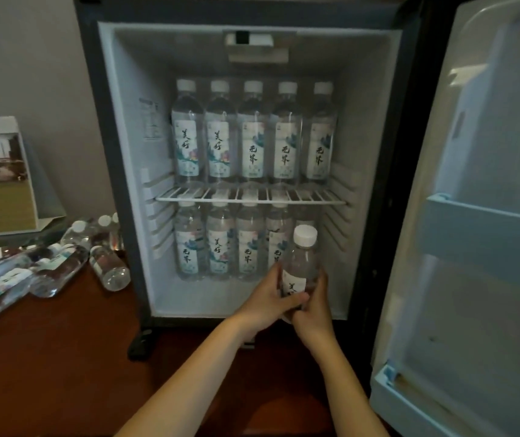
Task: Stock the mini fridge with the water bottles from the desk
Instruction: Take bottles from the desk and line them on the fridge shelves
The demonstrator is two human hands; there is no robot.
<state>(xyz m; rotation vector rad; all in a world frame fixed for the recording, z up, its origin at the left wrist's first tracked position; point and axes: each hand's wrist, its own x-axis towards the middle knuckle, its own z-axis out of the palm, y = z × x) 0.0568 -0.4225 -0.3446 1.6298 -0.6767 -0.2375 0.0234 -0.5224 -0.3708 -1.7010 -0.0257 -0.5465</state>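
The mini fridge [126, 152] stands open on the wooden desk [63, 357]. Several labelled water bottles line its wire shelf [252, 198], and several more stand in a row on its floor below. Both hands hold one upright water bottle [302, 260] with a white cap at the lower right of the fridge opening, in front of the bottom row. My left hand [271, 298] wraps its lower left side and my right hand [313, 302] its lower right. Several more bottles [56, 272] lie on their sides on the desk at the left.
The fridge door [488, 216] hangs open on the right, with pale blue door shelves. A standing picture card [0, 175] leans by the grey wall at the left, behind the lying bottles. The fridge's black foot [140, 343] rests on the desk.
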